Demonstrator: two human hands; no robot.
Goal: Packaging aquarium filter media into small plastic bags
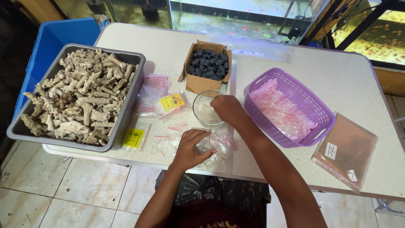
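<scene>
We are holding down a small clear plastic zip bag with a red seal strip point(217, 145) with our left hand point(190, 150), fingers curled and pressing on it at the near edge of the white folding table point(337, 84). Our right hand point(228, 109) is dipping into the round clear glass bowl point(205, 110), fingers bunched together; whether they are pinching any of the pale bits inside, we cannot tell from this angle.

The bag is looking thin, limp and slippery, so we are judging it best gripped at the stiffer sealed mouth. The bowl is rigid, breakable, and steadiest by its rim.

Counting around us: one grey plastic tub of pale coral rubble point(80, 97), one open brown cardboard box of dark grey ribbed cylinders point(207, 64), one purple slotted plastic basket of filled little bags point(287, 105), one large flat clear packet of brownish material point(346, 150), two yellow labels point(172, 101), and perhaps half a dozen loose bags.
</scene>
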